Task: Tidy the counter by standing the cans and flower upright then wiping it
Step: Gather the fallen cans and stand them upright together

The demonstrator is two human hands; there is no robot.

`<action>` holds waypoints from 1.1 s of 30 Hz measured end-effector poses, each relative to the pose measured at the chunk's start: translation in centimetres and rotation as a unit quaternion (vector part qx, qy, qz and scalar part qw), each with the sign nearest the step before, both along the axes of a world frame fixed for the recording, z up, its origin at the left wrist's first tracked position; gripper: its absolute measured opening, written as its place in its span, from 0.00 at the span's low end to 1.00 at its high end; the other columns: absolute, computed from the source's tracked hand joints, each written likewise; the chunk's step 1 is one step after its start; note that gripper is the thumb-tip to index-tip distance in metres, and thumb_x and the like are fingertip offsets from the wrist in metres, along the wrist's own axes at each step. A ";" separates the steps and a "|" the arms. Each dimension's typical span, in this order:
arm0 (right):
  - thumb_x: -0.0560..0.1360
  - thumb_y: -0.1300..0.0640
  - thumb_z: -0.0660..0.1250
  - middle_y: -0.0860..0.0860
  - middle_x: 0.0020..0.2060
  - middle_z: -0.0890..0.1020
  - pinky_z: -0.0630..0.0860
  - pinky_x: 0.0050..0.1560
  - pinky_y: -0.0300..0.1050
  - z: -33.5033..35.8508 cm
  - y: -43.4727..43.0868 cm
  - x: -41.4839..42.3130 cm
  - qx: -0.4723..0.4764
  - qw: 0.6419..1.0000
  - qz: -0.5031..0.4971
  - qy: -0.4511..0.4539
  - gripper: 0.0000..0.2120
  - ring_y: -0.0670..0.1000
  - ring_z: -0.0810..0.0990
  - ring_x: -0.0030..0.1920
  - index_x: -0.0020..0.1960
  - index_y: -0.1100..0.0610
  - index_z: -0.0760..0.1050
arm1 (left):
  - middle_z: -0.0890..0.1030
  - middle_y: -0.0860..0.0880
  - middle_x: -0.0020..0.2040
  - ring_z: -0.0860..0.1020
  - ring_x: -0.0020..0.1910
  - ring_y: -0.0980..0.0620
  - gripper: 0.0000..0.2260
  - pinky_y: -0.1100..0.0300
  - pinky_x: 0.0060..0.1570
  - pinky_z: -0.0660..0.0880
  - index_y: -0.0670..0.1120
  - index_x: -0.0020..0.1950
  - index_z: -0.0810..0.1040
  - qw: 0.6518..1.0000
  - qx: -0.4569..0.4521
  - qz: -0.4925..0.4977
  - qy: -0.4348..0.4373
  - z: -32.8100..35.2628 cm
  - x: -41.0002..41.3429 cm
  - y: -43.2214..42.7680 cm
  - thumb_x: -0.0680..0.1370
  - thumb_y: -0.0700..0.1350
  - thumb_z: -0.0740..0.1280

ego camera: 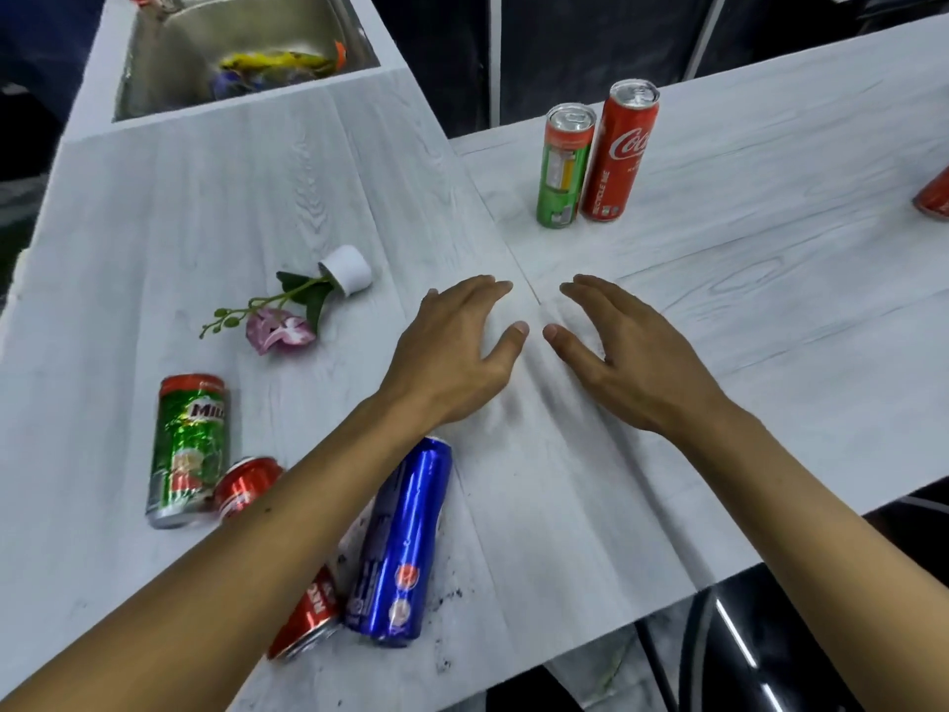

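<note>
My left hand (457, 352) and my right hand (626, 352) hover side by side over the middle of the white counter (719, 310), fingers spread, holding nothing. A pink flower (280, 328) in a small white pot (349, 269) lies on its side to the left. A green Milo can (187, 449), a red can (246, 488), a blue can (400, 542) and another red can (308, 616) lie toppled under and beside my left forearm. A green can (562, 167) and a red Coca-Cola can (619, 151) stand upright at the back.
A steel sink (169, 59) with coloured items inside sits at the far left. Another red can (934, 195) shows at the right edge. Dark specks (447, 598) dirty the counter near the blue can. The counter's front edge runs close on the right.
</note>
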State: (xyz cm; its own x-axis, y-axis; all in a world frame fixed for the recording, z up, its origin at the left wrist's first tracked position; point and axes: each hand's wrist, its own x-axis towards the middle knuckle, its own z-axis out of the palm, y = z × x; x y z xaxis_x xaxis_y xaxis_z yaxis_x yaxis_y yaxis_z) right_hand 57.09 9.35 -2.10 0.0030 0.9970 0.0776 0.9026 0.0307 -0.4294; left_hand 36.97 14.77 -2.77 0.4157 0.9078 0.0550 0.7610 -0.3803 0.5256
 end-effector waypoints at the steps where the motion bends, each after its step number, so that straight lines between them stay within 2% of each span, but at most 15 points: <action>1: 0.82 0.37 0.56 0.50 0.78 0.65 0.62 0.74 0.48 0.1 -0.6 -0.7 -0.001 1.000 0.001 0.000 0.30 0.50 0.63 0.77 0.79 0.52 0.65 | 0.66 0.53 0.80 0.62 0.79 0.54 0.25 0.53 0.80 0.52 0.54 0.79 0.67 1.000 0.003 0.001 -0.003 0.2 -0.8 -0.6 0.83 0.60 0.59; 4: 0.82 0.38 0.57 0.50 0.78 0.66 0.62 0.73 0.47 0.5 -2.4 -3.1 0.003 1.000 0.003 -0.002 0.29 0.51 0.64 0.77 0.78 0.52 0.65 | 0.67 0.53 0.79 0.62 0.79 0.54 0.25 0.54 0.79 0.51 0.54 0.78 0.67 1.000 0.010 0.003 -0.008 0.7 -3.1 -2.6 0.83 0.60 0.60; 8: 0.82 0.38 0.56 0.50 0.78 0.67 0.60 0.69 0.41 1.0 -4.7 -6.4 0.011 1.000 0.000 -0.011 0.30 0.51 0.64 0.77 0.78 0.52 0.65 | 0.68 0.53 0.79 0.62 0.78 0.53 0.25 0.55 0.78 0.50 0.53 0.78 0.67 1.000 0.017 0.013 -0.008 1.6 -6.3 -5.1 0.82 0.61 0.59; 11: 0.82 0.37 0.56 0.50 0.78 0.67 0.63 0.71 0.45 1.5 -6.4 -8.7 0.015 1.000 -0.008 -0.003 0.30 0.51 0.65 0.76 0.79 0.52 0.64 | 0.68 0.52 0.78 0.63 0.78 0.52 0.25 0.53 0.78 0.51 0.52 0.78 0.68 0.999 0.027 0.026 -0.010 2.3 -8.5 -7.0 0.83 0.60 0.59; 17: 0.81 0.34 0.55 0.49 0.77 0.67 0.69 0.67 0.49 2.1 -9.4 -13.1 0.019 0.999 -0.035 -0.020 0.32 0.52 0.68 0.75 0.79 0.51 0.63 | 0.71 0.50 0.77 0.67 0.75 0.49 0.27 0.46 0.76 0.62 0.50 0.77 0.69 0.998 0.039 0.055 -0.015 3.4 -11.9 -10.4 0.82 0.62 0.59; 23: 0.80 0.34 0.56 0.50 0.76 0.69 0.71 0.62 0.49 2.4 -12.1 -16.6 0.009 0.997 -0.066 -0.028 0.33 0.54 0.71 0.72 0.78 0.53 0.64 | 0.73 0.49 0.75 0.70 0.73 0.45 0.29 0.45 0.71 0.69 0.49 0.76 0.70 0.994 0.050 0.097 -0.009 3.3 -14.6 -13.1 0.81 0.63 0.60; 25: 0.80 0.35 0.57 0.52 0.74 0.72 0.72 0.60 0.49 2.6 -12.8 -17.5 0.002 0.996 -0.086 -0.036 0.32 0.56 0.74 0.69 0.76 0.55 0.66 | 0.74 0.48 0.74 0.72 0.72 0.45 0.30 0.46 0.68 0.72 0.48 0.76 0.70 0.992 0.055 0.115 -0.011 3.1 -15.3 -13.8 0.80 0.64 0.61; 28: 0.81 0.37 0.58 0.57 0.65 0.78 0.73 0.55 0.51 2.8 -13.9 -18.7 0.008 0.992 -0.118 -0.052 0.29 0.61 0.79 0.60 0.69 0.59 0.71 | 0.75 0.47 0.73 0.75 0.69 0.46 0.31 0.48 0.62 0.75 0.47 0.76 0.70 0.986 0.070 0.149 -0.019 2.8 -16.3 -15.0 0.79 0.65 0.62; 31: 0.80 0.37 0.58 0.58 0.60 0.80 0.73 0.54 0.53 2.8 -14.6 -19.7 0.001 0.988 -0.146 -0.057 0.29 0.61 0.79 0.57 0.67 0.60 0.72 | 0.74 0.46 0.72 0.75 0.68 0.45 0.32 0.49 0.60 0.75 0.45 0.76 0.69 0.982 0.079 0.170 -0.024 2.4 -17.3 -16.0 0.79 0.65 0.63; 33: 0.80 0.36 0.57 0.57 0.58 0.81 0.72 0.50 0.51 2.7 -14.8 -20.0 -0.008 0.985 -0.164 -0.056 0.30 0.61 0.79 0.55 0.66 0.60 0.73 | 0.75 0.45 0.71 0.75 0.67 0.44 0.33 0.50 0.59 0.74 0.44 0.76 0.69 0.979 0.073 0.188 -0.025 2.0 -18.0 -16.5 0.78 0.65 0.64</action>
State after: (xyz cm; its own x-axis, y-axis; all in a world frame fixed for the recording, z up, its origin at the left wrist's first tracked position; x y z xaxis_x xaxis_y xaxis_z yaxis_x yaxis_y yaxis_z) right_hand 37.14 -5.42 0.63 0.3172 0.9450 0.0792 0.9045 -0.2764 -0.3248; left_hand 18.96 -1.75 -0.74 0.0472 0.9772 0.2070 0.8363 -0.1520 0.5268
